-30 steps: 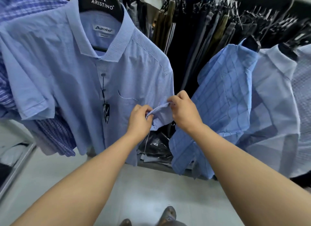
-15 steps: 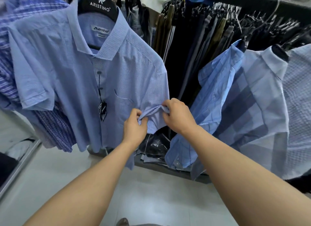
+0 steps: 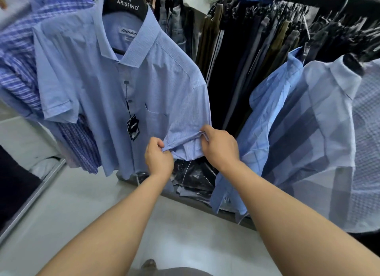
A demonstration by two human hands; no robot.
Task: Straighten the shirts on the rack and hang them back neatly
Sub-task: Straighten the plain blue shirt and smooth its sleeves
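A light blue short-sleeved shirt [image 3: 107, 86] hangs facing me on a black hanger [image 3: 127, 5] at the upper left, with a dark price tag [image 3: 133, 127] dangling from its button line. My left hand [image 3: 158, 157] pinches the hem of its right-hand sleeve [image 3: 188, 146] at the inner end. At the outer end my right hand [image 3: 221, 147] pinches the same hem. The cuff is folded and bunched between the two hands.
Checked blue shirts [image 3: 18, 56] hang behind at the left. At the right hang a blue windowpane shirt [image 3: 263, 132] and a pale block-check shirt [image 3: 320, 144]. Dark trousers [image 3: 242, 56] fill the rail behind. Bagged clothes [image 3: 193, 177] lie on the rack base above pale floor [image 3: 82, 210].
Both hands have stayed on the sleeve hem and drawn it out sideways. The view has shifted slightly, so the shirts at the right appear lower and nearer.
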